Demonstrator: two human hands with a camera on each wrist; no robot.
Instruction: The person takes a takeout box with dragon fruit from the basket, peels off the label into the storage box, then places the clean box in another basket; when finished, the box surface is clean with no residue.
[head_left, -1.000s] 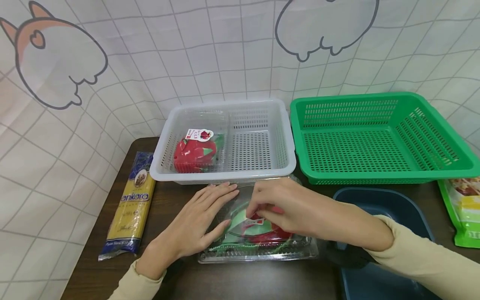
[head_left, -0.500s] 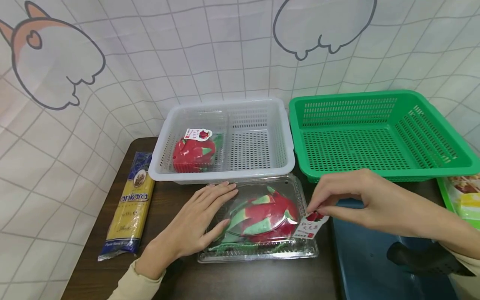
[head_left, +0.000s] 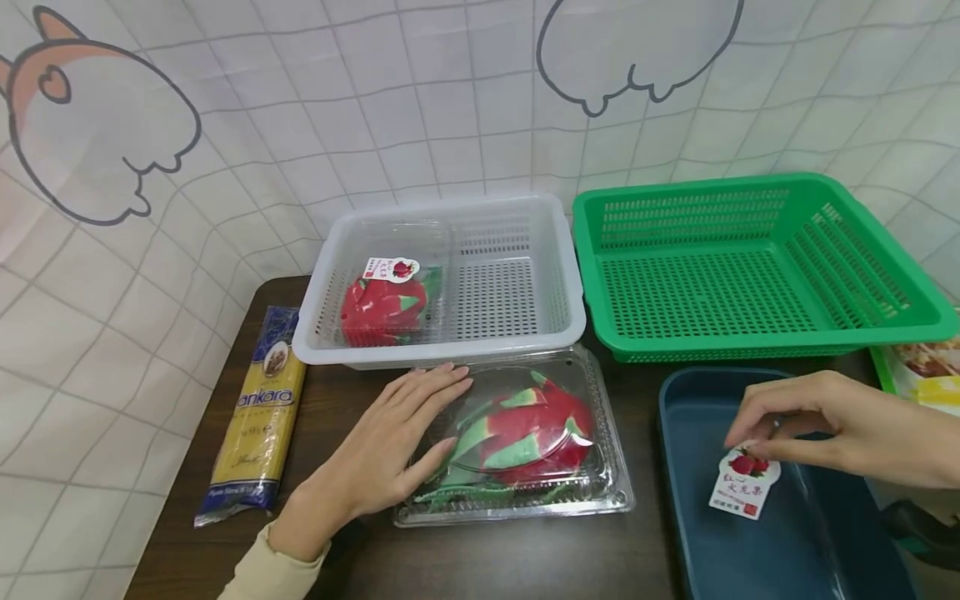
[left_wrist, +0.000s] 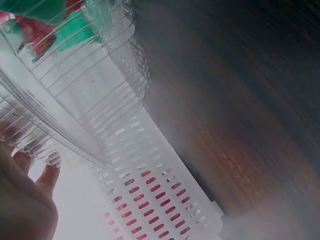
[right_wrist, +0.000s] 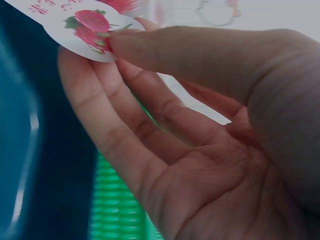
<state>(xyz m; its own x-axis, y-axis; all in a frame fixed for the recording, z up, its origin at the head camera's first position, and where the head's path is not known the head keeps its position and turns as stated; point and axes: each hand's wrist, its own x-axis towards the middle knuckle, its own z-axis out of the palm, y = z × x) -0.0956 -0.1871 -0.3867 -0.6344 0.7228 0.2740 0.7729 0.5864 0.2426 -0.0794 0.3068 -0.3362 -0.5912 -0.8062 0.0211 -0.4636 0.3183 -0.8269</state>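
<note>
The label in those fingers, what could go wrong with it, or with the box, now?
The label hangs by one end from the right hand, so it might slip into the blue tray below. The left hand rests on the clear box; pressing too hard might dent the thin plastic.

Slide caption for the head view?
Right hand pinches fruit label over blue tray; left hand rests on clear box.

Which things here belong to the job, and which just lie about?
Likely the job:
right hand pinching the label
left hand on the clear box
blue tray under the label
white basket, perhaps

Apparently lying about:
yellow packet
green basket
printed bag
</note>
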